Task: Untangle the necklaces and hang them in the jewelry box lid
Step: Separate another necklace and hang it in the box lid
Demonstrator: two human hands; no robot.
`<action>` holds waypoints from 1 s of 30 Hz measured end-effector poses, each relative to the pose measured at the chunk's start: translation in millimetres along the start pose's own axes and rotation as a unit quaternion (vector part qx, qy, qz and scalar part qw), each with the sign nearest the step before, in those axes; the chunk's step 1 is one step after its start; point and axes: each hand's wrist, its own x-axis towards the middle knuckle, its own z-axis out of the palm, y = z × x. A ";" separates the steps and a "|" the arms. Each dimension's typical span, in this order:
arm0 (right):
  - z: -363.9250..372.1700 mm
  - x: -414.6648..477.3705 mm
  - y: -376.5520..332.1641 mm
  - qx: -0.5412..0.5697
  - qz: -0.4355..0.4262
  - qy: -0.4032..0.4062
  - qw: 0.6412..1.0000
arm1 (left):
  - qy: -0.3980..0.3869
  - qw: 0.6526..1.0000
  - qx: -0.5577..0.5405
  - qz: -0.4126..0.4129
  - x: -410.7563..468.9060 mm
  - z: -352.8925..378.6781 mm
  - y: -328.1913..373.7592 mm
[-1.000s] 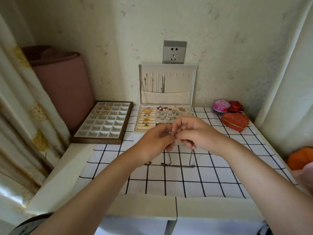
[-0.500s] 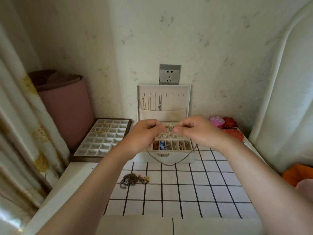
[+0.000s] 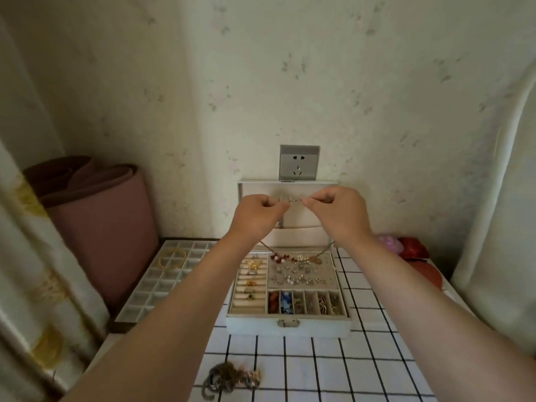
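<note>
Both hands pinch one necklace (image 3: 295,200): left hand (image 3: 258,214) and right hand (image 3: 336,211) hold its ends level. The taut span runs side to side just before the jewelry box lid (image 3: 307,184) top edge, both hands equally near it. The loop hangs below; a tangled pile (image 3: 232,378) lies well in front of the lid.

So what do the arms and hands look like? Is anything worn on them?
Two bare forearms, the left arm and right arm, with no sleeves in view. The left hand and right hand show no gloves, rings, watch or bracelet.
</note>
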 end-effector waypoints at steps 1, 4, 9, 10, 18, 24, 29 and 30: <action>5.7 5.5 3.0 -0.012 0.009 0.013 1.000 | 0.016 1.000 0.012 -0.003 8.3 3.1 -2.7; 21.4 22.1 10.2 -0.041 0.032 0.046 0.998 | 0.033 0.998 0.045 -0.020 31.6 14.7 -10.1; 42.4 43.8 18.4 -0.080 0.055 0.080 0.992 | 0.045 0.995 0.063 -0.063 59.2 28.0 -16.4; 46.3 46.5 19.4 -0.085 0.056 0.088 0.991 | 0.047 0.994 0.066 -0.069 62.5 30.2 -17.6; 67.4 51.7 31.1 -0.131 0.056 0.096 0.985 | 0.051 0.989 0.082 -0.110 72.5 37.0 -27.3; 65.0 46.0 37.3 -0.171 0.054 0.055 0.982 | 0.012 0.986 0.117 -0.118 62.6 37.9 -32.0; 66.3 37.9 47.8 -0.150 0.076 -0.016 0.986 | -0.030 0.988 0.070 -0.133 57.7 39.5 -36.5; 66.9 36.7 48.2 -0.133 0.079 -0.023 0.988 | -0.035 0.988 0.067 -0.136 56.5 40.0 -36.6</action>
